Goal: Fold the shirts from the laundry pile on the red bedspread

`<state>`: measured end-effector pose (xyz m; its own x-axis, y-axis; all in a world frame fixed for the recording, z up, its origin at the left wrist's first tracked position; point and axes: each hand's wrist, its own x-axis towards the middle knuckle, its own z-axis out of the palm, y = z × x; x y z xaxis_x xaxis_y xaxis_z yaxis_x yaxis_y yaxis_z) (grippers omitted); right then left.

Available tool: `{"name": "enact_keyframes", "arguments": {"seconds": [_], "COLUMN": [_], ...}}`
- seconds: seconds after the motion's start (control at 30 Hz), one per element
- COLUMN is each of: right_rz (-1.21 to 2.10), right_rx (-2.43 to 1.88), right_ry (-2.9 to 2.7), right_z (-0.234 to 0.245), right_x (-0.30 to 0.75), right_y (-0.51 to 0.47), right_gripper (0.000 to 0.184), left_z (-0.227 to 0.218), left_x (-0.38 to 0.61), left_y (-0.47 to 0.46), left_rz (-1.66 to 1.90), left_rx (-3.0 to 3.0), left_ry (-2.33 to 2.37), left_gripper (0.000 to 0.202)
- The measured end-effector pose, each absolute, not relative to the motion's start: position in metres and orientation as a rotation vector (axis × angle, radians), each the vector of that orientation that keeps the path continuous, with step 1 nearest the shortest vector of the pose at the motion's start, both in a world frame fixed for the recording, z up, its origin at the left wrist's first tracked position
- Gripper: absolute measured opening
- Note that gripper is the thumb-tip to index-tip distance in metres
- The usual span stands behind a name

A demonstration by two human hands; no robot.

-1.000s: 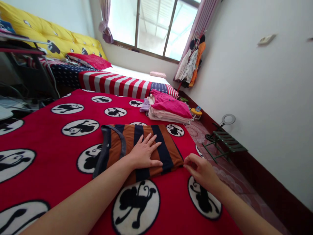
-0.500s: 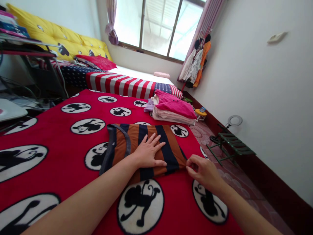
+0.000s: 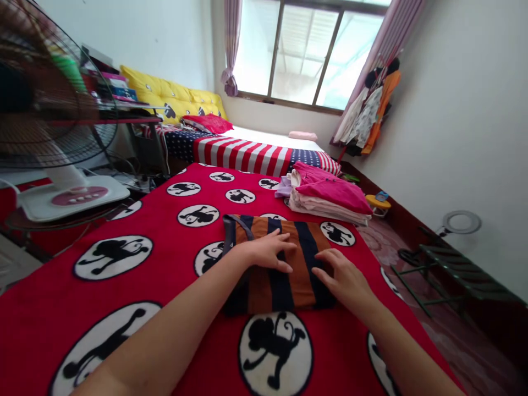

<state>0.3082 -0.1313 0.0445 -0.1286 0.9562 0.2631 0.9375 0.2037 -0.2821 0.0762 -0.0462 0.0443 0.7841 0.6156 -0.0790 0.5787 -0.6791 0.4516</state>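
Note:
A brown and navy striped shirt (image 3: 299,275) with a grey neckband lies folded into a rough rectangle on the red blanket (image 3: 165,308), which is printed with black monkey figures in white ovals. Over the shirt's middle is my left hand (image 3: 274,252), fingers spread and slightly bent. At the shirt's right part, my right hand (image 3: 340,275) has its thumb and fingers apart, with no cloth pinched between them. Both hands are on or just above the fabric; exact contact is hard to tell.
Beyond the shirt stands a stack of folded clothes (image 3: 330,192), pink on top. A fan (image 3: 66,187) is at the left. To the right are a dark green folding stool (image 3: 466,269) and a ring light (image 3: 462,221). A bed with a striped cover (image 3: 243,154) lies behind.
My right hand has let go of the shirt's right corner and moved in over the cloth. My left fingers have curled a little. The view has swung left, bringing the fan in.

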Motion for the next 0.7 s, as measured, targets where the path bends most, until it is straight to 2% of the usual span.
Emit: {"name": "enact_keyframes", "arguments": {"seconds": [0.17,0.4,0.53,0.7], "right_rz": [-0.253,-0.483,-0.523,-0.537], "right_rx": [-1.674,-1.925,-1.945,-2.079], "right_ry": [-1.883,-1.829,-1.839,-1.858], "right_z": [0.002,0.003,0.003,0.008], "right_x": [0.321,0.323,0.321,0.317], "right_y": [-0.112,-0.122,-0.123,-0.125], "right_gripper": [0.036,0.044,0.044,0.048], "left_z": [0.038,0.03,0.039,0.053], "left_x": [0.005,-0.04,-0.051,-0.057], "left_y": [-0.013,0.001,0.001,-0.008], "left_rz": [0.281,0.703,0.591,0.436], "left_rx": [2.371,2.256,2.143,2.166], "left_ry": [1.273,1.69,1.94,1.859], "left_gripper": [0.071,0.059,0.054,0.045]}}
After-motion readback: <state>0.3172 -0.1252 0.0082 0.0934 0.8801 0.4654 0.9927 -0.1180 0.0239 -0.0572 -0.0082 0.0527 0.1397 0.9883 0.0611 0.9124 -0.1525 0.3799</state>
